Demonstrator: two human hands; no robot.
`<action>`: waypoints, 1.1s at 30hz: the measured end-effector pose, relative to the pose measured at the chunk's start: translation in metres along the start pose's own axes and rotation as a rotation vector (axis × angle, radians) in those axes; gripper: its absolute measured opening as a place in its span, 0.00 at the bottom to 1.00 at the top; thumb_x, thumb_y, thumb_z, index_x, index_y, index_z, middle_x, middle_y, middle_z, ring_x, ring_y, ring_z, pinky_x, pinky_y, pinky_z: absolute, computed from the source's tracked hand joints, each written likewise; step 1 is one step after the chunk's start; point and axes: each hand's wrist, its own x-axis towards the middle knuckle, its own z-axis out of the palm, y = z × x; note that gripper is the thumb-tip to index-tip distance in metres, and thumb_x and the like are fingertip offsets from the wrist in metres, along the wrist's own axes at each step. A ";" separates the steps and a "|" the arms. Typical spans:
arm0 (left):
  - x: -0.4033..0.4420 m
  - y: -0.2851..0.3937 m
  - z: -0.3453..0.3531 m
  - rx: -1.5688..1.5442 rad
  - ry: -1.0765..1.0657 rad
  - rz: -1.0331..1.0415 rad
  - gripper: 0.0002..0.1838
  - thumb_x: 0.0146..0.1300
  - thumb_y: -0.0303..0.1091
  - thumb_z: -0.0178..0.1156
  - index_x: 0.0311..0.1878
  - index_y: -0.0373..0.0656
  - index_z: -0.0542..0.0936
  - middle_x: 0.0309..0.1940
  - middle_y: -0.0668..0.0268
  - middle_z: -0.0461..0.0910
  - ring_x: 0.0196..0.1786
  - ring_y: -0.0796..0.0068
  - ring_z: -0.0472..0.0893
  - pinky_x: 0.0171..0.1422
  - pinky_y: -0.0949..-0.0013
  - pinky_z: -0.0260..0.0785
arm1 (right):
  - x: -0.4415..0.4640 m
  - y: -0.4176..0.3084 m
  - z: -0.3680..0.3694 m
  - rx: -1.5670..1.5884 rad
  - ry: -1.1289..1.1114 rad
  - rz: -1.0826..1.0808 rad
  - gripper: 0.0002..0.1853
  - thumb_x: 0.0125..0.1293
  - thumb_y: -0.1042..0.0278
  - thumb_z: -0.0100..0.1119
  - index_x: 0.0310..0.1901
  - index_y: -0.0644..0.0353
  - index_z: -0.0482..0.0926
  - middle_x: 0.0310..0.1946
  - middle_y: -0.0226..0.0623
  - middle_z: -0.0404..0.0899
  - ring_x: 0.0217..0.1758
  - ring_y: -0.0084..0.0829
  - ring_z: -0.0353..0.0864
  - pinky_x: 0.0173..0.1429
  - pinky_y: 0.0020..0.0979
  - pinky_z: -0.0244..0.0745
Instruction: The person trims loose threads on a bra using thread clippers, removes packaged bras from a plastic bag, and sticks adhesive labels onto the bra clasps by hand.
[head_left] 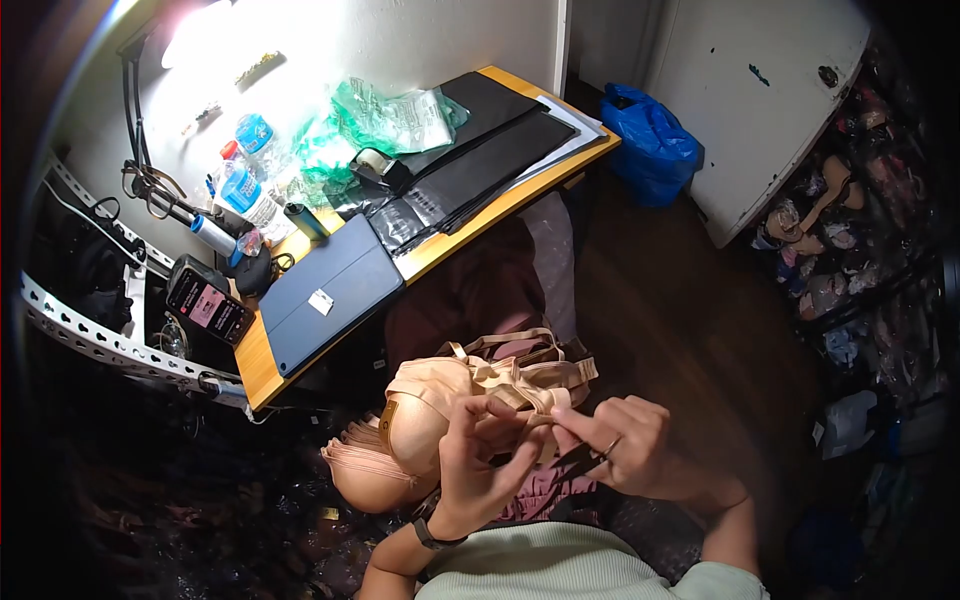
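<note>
A stack of beige bras (430,385) with moulded cups lies on the person's lap, its straps bunched toward the right. My left hand (485,460), with a dark band at the wrist, pinches a beige strap (540,415) between thumb and forefinger. Close against it, my right hand (625,445) has its fingers closed at the same strap. A dark, narrow object (575,461) sticks out below the right fingers; I cannot make out what it is. A brown tag (387,422) hangs on the front cup.
A wooden desk (440,262) ahead holds a blue tablet case (335,290), black plastic bags (490,170), green plastic wrap, bottles and a tape dispenser. A phone (210,305) stands at left. A blue bag (650,145) sits on the floor; packed garments (840,220) fill the right side.
</note>
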 end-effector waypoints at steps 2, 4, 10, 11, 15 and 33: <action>-0.002 -0.002 0.001 0.096 -0.019 0.022 0.20 0.58 0.13 0.58 0.47 0.38 0.60 0.36 0.63 0.77 0.41 0.80 0.80 0.47 0.79 0.74 | 0.002 -0.001 0.003 -0.189 0.049 -0.125 0.20 0.50 0.58 0.68 0.42 0.60 0.80 0.20 0.31 0.70 0.19 0.28 0.72 0.25 0.26 0.67; -0.003 -0.004 0.000 0.174 -0.016 0.053 0.13 0.57 0.13 0.60 0.42 0.34 0.69 0.35 0.64 0.77 0.39 0.82 0.80 0.43 0.81 0.73 | 0.004 0.003 0.003 0.101 0.031 -0.030 0.15 0.52 0.61 0.67 0.39 0.60 0.79 0.20 0.28 0.69 0.19 0.24 0.70 0.24 0.24 0.65; 0.007 -0.006 0.008 0.584 0.025 0.313 0.16 0.53 0.17 0.62 0.47 0.40 0.82 0.33 0.61 0.79 0.30 0.71 0.81 0.34 0.75 0.73 | 0.012 -0.009 -0.022 1.021 -0.260 0.692 0.08 0.65 0.67 0.55 0.40 0.63 0.75 0.29 0.23 0.74 0.29 0.11 0.67 0.32 0.18 0.64; 0.006 -0.009 0.003 0.576 -0.042 0.312 0.22 0.57 0.18 0.60 0.57 0.40 0.77 0.35 0.61 0.80 0.34 0.74 0.81 0.37 0.75 0.73 | 0.014 -0.012 -0.024 0.981 -0.288 0.664 0.10 0.66 0.64 0.55 0.41 0.64 0.75 0.32 0.26 0.76 0.30 0.13 0.68 0.35 0.18 0.65; 0.010 -0.006 -0.005 0.160 -0.015 0.029 0.29 0.63 0.21 0.57 0.66 0.34 0.60 0.36 0.61 0.80 0.39 0.80 0.79 0.46 0.76 0.71 | 0.010 0.000 -0.006 0.339 -0.004 0.218 0.23 0.63 0.50 0.61 0.51 0.59 0.73 0.33 0.37 0.77 0.26 0.27 0.75 0.32 0.29 0.71; 0.012 -0.004 -0.013 0.344 -0.202 0.087 0.34 0.60 0.11 0.50 0.67 0.39 0.51 0.45 0.55 0.75 0.48 0.74 0.78 0.52 0.75 0.69 | -0.003 0.002 0.000 -0.121 -0.110 0.008 0.14 0.59 0.58 0.63 0.44 0.55 0.78 0.22 0.30 0.73 0.20 0.29 0.75 0.24 0.29 0.68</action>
